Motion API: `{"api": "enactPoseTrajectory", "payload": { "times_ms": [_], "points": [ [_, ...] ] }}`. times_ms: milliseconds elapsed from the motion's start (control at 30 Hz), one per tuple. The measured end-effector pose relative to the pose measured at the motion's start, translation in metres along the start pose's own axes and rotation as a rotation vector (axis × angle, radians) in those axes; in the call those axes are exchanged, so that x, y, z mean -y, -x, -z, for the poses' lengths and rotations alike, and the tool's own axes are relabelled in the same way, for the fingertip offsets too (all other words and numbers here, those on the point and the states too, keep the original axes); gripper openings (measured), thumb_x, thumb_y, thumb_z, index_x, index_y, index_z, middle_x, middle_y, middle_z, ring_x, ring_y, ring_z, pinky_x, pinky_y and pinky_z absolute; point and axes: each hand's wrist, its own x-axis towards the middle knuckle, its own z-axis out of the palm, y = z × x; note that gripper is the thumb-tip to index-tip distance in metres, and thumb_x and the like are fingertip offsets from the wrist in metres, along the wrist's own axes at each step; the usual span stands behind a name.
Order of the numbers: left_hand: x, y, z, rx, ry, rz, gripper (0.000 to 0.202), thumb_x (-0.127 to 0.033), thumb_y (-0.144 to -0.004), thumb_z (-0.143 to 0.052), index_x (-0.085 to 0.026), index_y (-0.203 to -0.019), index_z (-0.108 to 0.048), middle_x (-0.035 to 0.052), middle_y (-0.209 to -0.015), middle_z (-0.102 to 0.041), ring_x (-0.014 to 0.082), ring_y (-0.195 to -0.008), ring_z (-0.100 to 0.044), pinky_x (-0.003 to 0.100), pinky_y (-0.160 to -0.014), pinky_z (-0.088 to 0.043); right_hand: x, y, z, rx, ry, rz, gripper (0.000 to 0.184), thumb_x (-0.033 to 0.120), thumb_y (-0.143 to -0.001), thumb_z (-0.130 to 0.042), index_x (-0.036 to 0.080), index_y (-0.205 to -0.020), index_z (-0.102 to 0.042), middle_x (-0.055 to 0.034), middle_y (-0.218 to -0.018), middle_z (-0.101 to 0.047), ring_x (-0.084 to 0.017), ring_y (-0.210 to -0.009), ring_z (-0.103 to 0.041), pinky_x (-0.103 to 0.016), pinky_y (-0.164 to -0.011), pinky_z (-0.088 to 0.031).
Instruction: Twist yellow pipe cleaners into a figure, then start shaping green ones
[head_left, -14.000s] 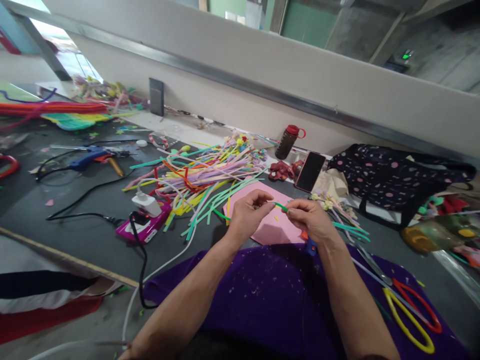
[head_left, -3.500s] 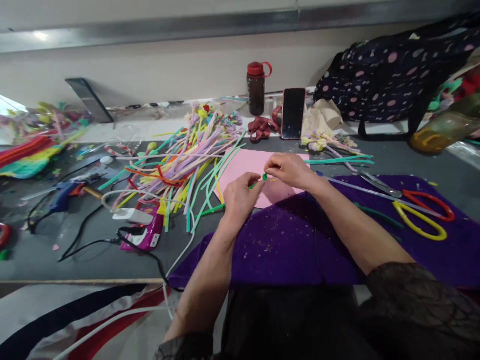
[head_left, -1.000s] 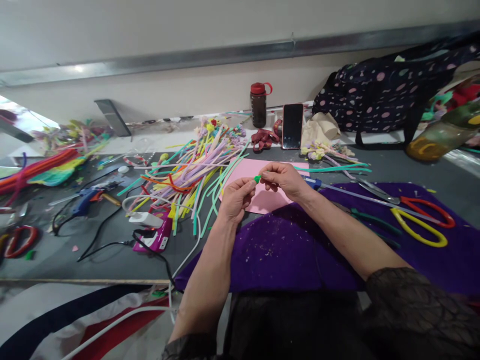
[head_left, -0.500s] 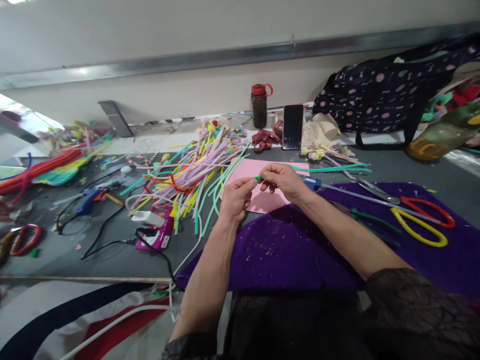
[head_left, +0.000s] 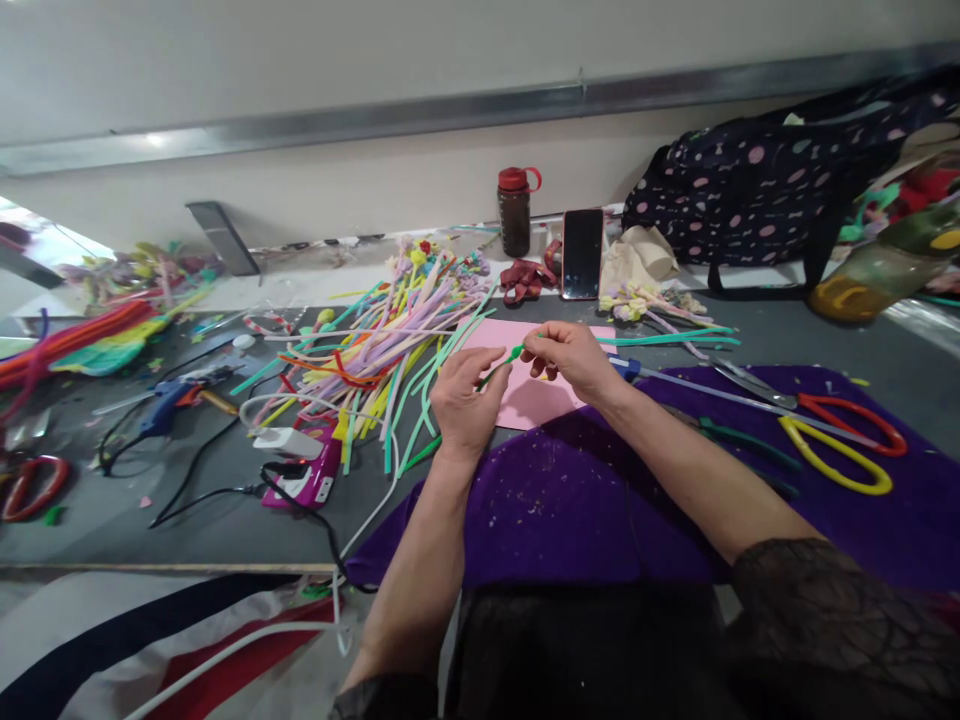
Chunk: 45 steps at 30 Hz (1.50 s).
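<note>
My left hand [head_left: 466,402] and my right hand [head_left: 568,360] meet over a pink sheet [head_left: 525,398] on the grey table. Between them runs a green pipe cleaner [head_left: 501,366]. The left hand's fingers are curled round its lower length. The right hand pinches its upper end with fingertips pressed together. A purple cloth [head_left: 600,500] covers the table edge under my forearms. A loose heap of coloured pipe cleaners [head_left: 375,345] lies just left of the hands.
Yellow and red scissors [head_left: 840,450] lie on the cloth at right. A blue glue gun [head_left: 169,400], a pink device with cables [head_left: 300,480], a bottle [head_left: 514,211], a phone [head_left: 582,253] and a spotted bag [head_left: 757,190] ring the work area.
The hands have drawn slightly apart, exposing more of the green pipe cleaner between them. The left hand has dropped a little lower; the right keeps its pinch.
</note>
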Motion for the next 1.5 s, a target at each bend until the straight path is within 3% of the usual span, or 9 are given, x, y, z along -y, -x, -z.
{"api": "enactPoseTrajectory", "payload": {
  "times_ms": [133, 267, 400, 500, 667, 833, 1000, 1367, 1500],
  "points": [
    [0.006, 0.003, -0.002, 0.046, -0.17, -0.13, 0.015, -0.025, -0.073, -0.06, -0.025, -0.085, -0.069, 0.0056, -0.083, -0.064, 0.0185, -0.087, -0.054, 0.03, -0.084, -0.037, 0.0, 0.003, -0.003, 0.044, -0.01, -0.036, 0.016, 0.029, -0.068, -0.059, 0.013, -0.064, -0.058, -0.002, -0.061, -0.062, -0.008, -0.043, -0.054, -0.016, -0.034, -0.031],
    [0.007, 0.003, -0.002, 0.068, -0.184, -0.124, 0.014, -0.025, -0.073, -0.059, -0.024, -0.083, -0.069, 0.0062, -0.082, -0.064, 0.0188, -0.085, -0.054, 0.03, -0.083, -0.036, 0.002, 0.004, -0.004, 0.095, -0.058, -0.095, 0.016, 0.029, -0.069, -0.059, 0.013, -0.064, -0.058, -0.0018, -0.061, -0.061, -0.008, -0.043, -0.054, -0.016, -0.034, -0.03],
    [-0.001, 0.002, 0.0, 0.058, -0.045, 0.023, 0.01, -0.025, -0.07, -0.059, -0.024, -0.075, -0.069, 0.0025, -0.074, -0.063, 0.0144, -0.071, -0.054, 0.024, -0.069, -0.039, 0.004, 0.005, -0.005, 0.116, -0.062, -0.103, 0.016, 0.03, -0.068, -0.06, 0.014, -0.067, -0.057, -0.002, -0.064, -0.062, -0.008, -0.045, -0.055, -0.016, -0.034, -0.03],
    [-0.004, 0.002, 0.001, 0.033, 0.088, 0.176, 0.009, -0.027, -0.068, -0.061, -0.021, -0.07, -0.067, -0.0006, -0.064, -0.06, 0.0099, -0.056, -0.051, 0.02, -0.056, -0.038, 0.004, 0.007, -0.008, 0.057, 0.002, 0.021, 0.013, 0.029, -0.068, -0.061, 0.016, -0.07, -0.058, 0.0001, -0.063, -0.06, -0.008, -0.046, -0.054, -0.016, -0.034, -0.031],
    [-0.003, -0.001, 0.001, 0.097, 0.47, 0.454, 0.015, -0.031, -0.065, -0.062, -0.017, -0.067, -0.061, -0.0041, -0.047, -0.053, 0.005, -0.035, -0.038, 0.018, -0.037, -0.03, 0.007, 0.015, -0.014, -0.056, 0.138, 0.221, 0.014, 0.032, -0.07, -0.061, 0.018, -0.072, -0.06, 0.002, -0.058, -0.056, -0.009, -0.048, -0.053, -0.018, -0.039, -0.036],
    [-0.001, -0.006, 0.005, 0.093, 0.631, 0.58, 0.015, -0.029, -0.062, -0.064, -0.015, -0.062, -0.058, -0.0041, -0.046, -0.053, 0.0038, -0.032, -0.038, 0.016, -0.032, -0.028, 0.01, 0.022, -0.018, 0.048, 0.093, 0.254, 0.021, 0.037, -0.075, -0.055, 0.018, -0.078, -0.064, -0.0014, -0.071, -0.061, -0.009, -0.051, -0.054, -0.021, -0.041, -0.037],
    [-0.002, -0.004, 0.006, 0.104, 0.618, 0.535, 0.015, -0.028, -0.063, -0.064, -0.014, -0.062, -0.058, -0.0042, -0.047, -0.052, 0.0028, -0.032, -0.037, 0.016, -0.032, -0.026, 0.005, 0.019, -0.02, 0.127, -0.01, 0.177, 0.018, 0.035, -0.071, -0.062, 0.019, -0.079, -0.063, 0.0002, -0.066, -0.061, -0.01, -0.048, -0.054, -0.02, -0.039, -0.036],
    [-0.009, 0.002, 0.006, 0.164, 0.508, 0.467, 0.018, -0.03, -0.067, -0.063, -0.015, -0.06, -0.057, -0.0052, -0.045, -0.049, 0.0024, -0.033, -0.035, 0.017, -0.034, -0.025, 0.011, 0.017, -0.011, 0.225, 0.033, 0.154, 0.017, 0.034, -0.069, -0.064, 0.018, -0.074, -0.061, 0.0029, -0.057, -0.057, -0.008, -0.043, -0.05, -0.019, -0.038, -0.034],
    [-0.009, 0.003, 0.006, 0.196, 0.575, 0.49, 0.017, -0.03, -0.067, -0.063, -0.014, -0.064, -0.058, -0.0046, -0.047, -0.05, 0.0025, -0.033, -0.035, 0.017, -0.032, -0.023, 0.011, 0.013, -0.009, 0.184, -0.035, 0.132, 0.016, 0.033, -0.072, -0.061, 0.018, -0.069, -0.056, 0.0034, -0.057, -0.056, -0.007, -0.04, -0.048, -0.019, -0.035, -0.032]
  ]
}}
